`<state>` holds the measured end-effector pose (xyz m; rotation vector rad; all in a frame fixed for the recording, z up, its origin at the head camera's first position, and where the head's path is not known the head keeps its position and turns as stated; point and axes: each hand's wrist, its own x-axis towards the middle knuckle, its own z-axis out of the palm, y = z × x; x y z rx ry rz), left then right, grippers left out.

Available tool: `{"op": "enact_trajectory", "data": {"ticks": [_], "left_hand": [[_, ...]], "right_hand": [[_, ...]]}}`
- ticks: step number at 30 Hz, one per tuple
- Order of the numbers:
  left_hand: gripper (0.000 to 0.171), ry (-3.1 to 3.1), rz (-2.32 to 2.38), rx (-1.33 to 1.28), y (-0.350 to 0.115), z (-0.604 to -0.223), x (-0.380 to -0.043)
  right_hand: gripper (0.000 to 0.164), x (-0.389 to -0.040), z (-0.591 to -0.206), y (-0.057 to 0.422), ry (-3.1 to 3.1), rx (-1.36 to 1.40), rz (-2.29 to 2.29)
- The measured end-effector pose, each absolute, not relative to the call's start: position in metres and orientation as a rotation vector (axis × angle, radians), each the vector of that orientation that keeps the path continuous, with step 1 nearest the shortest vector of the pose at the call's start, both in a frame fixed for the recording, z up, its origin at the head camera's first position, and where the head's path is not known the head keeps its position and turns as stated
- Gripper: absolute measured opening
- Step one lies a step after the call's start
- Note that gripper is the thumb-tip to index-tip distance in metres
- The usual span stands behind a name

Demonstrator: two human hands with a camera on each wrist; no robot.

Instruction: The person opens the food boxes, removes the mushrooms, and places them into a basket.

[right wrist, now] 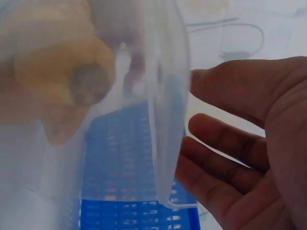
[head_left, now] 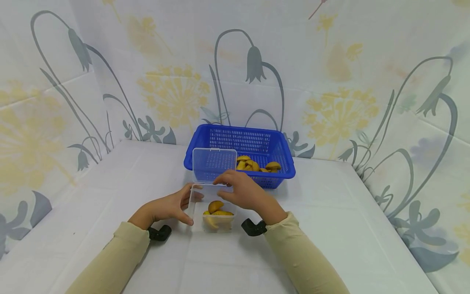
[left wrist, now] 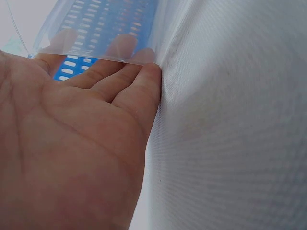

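A clear plastic box [head_left: 209,224] stands on the table with its hinged lid [head_left: 214,163] raised upright at the back. Several yellow mushrooms [head_left: 216,206] lie inside; one mushroom [right wrist: 62,72] shows blurred through the wall in the right wrist view. My left hand [head_left: 170,206] holds the box's left side, thumb at the front and fingers [left wrist: 129,86] reaching behind the clear plastic. At the back right, my right hand [head_left: 242,190] hovers over the rim with loosely bent fingers [right wrist: 216,143]. Its fingertips are right at the box edge, and nothing is between them.
Behind the box stands a blue perforated basket [head_left: 288,165] with several more mushrooms [head_left: 247,164] in it. The raised lid overlaps its left front in the head view. A white cloth [head_left: 330,228] covers the table, and a flower-patterned curtain [head_left: 235,102] hangs around it.
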<state>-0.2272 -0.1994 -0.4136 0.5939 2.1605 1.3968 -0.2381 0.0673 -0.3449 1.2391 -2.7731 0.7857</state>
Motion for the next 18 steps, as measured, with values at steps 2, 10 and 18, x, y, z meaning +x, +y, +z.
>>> {"op": "enact_trajectory", "data": {"ticks": [2,10,18], "left_hand": [[0.103,2.163,1.395,0.592,-0.199,-0.414,-0.227],[0.101,2.163,1.398,0.601,-0.201,-0.413,-0.226],[0.102,2.158,1.400,0.580,-0.202,-0.412,-0.226]], "right_hand": [[0.027,-0.237,-0.346,0.065,-2.789,1.245,0.791],[0.028,-0.235,-0.348,0.058,-2.822,1.295,0.759],[0.032,-0.235,-0.347,0.052,-2.936,1.329,0.764]]}}
